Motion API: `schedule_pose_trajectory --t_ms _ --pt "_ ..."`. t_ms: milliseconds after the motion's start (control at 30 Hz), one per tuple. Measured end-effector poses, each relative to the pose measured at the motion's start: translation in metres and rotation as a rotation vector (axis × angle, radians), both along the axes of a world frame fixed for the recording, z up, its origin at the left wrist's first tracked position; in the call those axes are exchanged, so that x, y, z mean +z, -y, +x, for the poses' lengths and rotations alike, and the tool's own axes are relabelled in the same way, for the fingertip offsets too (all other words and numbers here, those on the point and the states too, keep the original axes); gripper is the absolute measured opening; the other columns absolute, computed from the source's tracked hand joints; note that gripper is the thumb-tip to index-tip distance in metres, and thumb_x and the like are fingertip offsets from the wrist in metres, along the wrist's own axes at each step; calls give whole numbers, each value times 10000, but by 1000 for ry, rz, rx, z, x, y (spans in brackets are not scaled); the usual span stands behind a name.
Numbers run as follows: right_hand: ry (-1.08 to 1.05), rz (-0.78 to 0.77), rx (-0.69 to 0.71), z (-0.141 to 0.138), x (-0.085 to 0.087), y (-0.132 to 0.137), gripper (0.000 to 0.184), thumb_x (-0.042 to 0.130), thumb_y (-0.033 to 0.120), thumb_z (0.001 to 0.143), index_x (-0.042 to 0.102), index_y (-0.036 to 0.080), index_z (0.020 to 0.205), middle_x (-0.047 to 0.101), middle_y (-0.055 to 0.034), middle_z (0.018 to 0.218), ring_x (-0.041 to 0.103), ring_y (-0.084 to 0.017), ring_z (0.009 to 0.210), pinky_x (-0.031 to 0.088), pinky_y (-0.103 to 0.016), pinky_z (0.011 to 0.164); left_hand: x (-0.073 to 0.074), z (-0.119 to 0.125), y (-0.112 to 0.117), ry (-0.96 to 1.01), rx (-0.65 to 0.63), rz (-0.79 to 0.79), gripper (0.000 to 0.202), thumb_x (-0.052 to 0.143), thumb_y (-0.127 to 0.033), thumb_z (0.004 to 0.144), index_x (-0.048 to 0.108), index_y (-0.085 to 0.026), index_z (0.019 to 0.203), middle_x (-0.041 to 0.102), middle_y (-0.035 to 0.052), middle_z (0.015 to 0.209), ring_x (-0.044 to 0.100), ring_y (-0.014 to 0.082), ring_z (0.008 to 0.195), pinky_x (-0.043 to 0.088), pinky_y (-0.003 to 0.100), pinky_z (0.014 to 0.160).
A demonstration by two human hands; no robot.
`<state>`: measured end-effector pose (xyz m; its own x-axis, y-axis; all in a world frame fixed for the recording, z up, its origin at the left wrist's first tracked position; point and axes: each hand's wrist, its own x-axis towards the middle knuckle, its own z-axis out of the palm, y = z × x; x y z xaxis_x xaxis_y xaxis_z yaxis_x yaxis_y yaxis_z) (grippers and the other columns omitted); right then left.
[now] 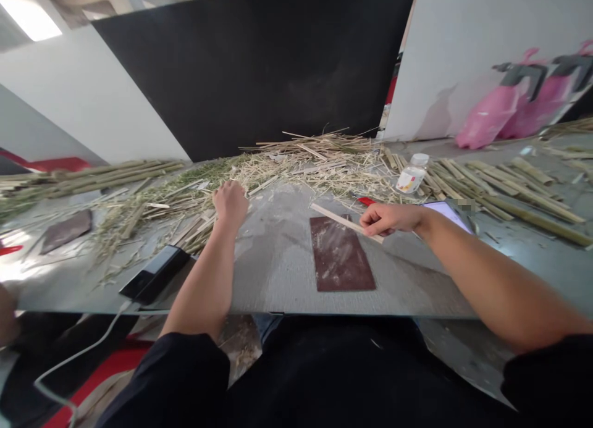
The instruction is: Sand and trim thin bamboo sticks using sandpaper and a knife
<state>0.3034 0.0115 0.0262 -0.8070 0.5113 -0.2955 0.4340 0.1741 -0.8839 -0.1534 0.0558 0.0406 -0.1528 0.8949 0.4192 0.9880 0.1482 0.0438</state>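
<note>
A thin pale bamboo strip point(336, 216) is pinched in my right hand point(389, 220), its free end pointing left. Below the strip lies a brown, dusty rectangular sheet that looks like sandpaper point(343, 264). My left hand point(230, 202) is at the near edge of a heap of bamboo shavings point(296, 168), its back toward me. Its fingers look curled closed, and what they hold, if anything, is hidden. Just beyond my right hand, a red-handled tool point(365, 201) is partly covered.
A black device with a cable point(157, 273) sits at the table's front left. To the right are a lit phone point(447, 215), a clear plastic bottle point(412, 173), split bamboo pieces point(523, 187) and pink spray bottles point(495, 110). Another brown sheet point(67, 231) lies left. A black panel point(259, 70) stands behind.
</note>
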Motion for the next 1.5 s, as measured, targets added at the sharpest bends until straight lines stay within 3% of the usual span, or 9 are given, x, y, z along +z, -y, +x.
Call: schedule_pose_trajectory --t_ms 100,167,333,467,667,833,1200,1333,1500 --pt "-11 103 -200 -1 -7 -4 383 778 507 862 646 183 706 610 2 616 418 -81 492 303 -263 507 -1 -1 0 123 105 -61 277 555 -334 1016 749 -184 1143 763 191 1133 702 380 1129 509 468 926" --pt "8 232 -324 -10 -13 -3 367 762 499 877 664 185 714 650 -16 633 490 -96 507 364 -266 529 -4 9 1 145 23 -121 283 602 -412 1010 764 -229 1154 790 139 1065 720 349 1091 521 424 898" --pt "-60 328 -423 -38 -28 8 300 731 466 897 669 199 774 737 -56 716 661 -173 582 478 -300 550 -19 61 19 230 -440 -287 481 642 -565 972 715 -239 1318 783 107 1238 717 302 1157 530 402 984" --pt "-74 460 -422 -53 -38 19 259 688 449 935 677 205 846 751 -64 746 692 -205 647 498 -329 612 -28 107 52 61 -865 -452 983 719 -775 818 473 -268 1624 446 148 1701 378 380 1574 259 554 1281" --pt "46 806 -276 -63 -42 23 244 654 410 932 689 199 815 713 -59 761 582 -180 648 393 -327 650 -29 138 80 -19 -900 -621 1181 712 -813 756 272 -301 1725 292 145 1777 241 412 1624 187 618 1277" --pt "78 797 -147 -58 -46 10 340 604 433 965 708 190 750 690 -57 730 542 -167 626 358 -327 651 -28 141 79 -62 -898 -623 1169 689 -843 746 345 -264 1700 344 166 1747 280 424 1602 181 611 1275" --pt "52 872 -93 -61 -50 7 352 551 412 991 732 190 787 723 -87 798 571 -189 691 362 -327 679 -31 141 75 -45 -922 -615 1202 691 -898 708 377 -274 1687 373 168 1733 303 438 1586 224 625 1252" --pt "109 867 -203 -58 -50 1 374 580 430 974 721 184 731 681 -79 706 517 -179 619 331 -339 647 -30 142 74 -54 -896 -649 1260 704 -918 665 366 -272 1693 316 168 1763 254 442 1607 200 637 1268" --pt "84 855 -95 -57 -48 1 345 561 405 992 759 190 808 747 -104 829 583 -203 702 379 -338 686 -28 143 75 -46 -902 -654 1246 693 -914 683 363 -266 1694 334 169 1754 276 434 1598 220 628 1264"
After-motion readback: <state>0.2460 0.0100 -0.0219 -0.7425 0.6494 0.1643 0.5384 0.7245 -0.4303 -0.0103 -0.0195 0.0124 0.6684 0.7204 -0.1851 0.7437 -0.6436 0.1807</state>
